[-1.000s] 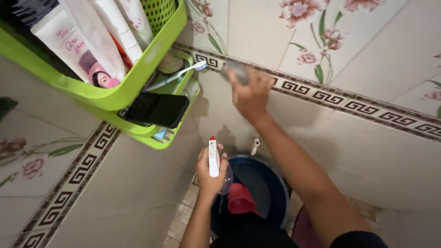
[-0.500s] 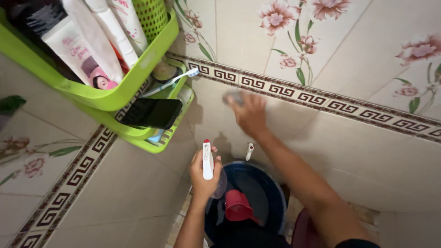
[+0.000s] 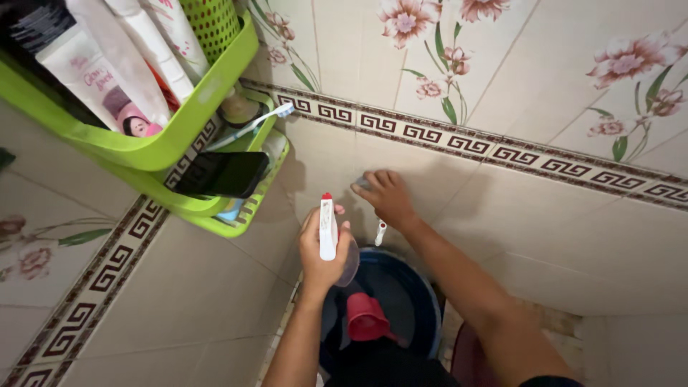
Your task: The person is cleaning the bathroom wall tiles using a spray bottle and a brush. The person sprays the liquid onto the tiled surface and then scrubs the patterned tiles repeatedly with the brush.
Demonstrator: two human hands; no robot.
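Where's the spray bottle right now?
In the head view, the spray bottle is low at centre, held upright in the left hand, above the dark blue bucket.

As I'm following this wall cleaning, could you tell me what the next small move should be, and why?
Probably slide the right hand and its scrubbing pad sideways along the wall tile; the pad is pressed flat there, while the left hand holds the spray bottle upright, away from the wall.

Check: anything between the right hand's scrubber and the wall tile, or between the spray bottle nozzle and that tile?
Nothing visible. The right hand presses a grey scrubber flat against the beige wall tile. The left hand holds the spray bottle just short of the wall, with only open air ahead of it.
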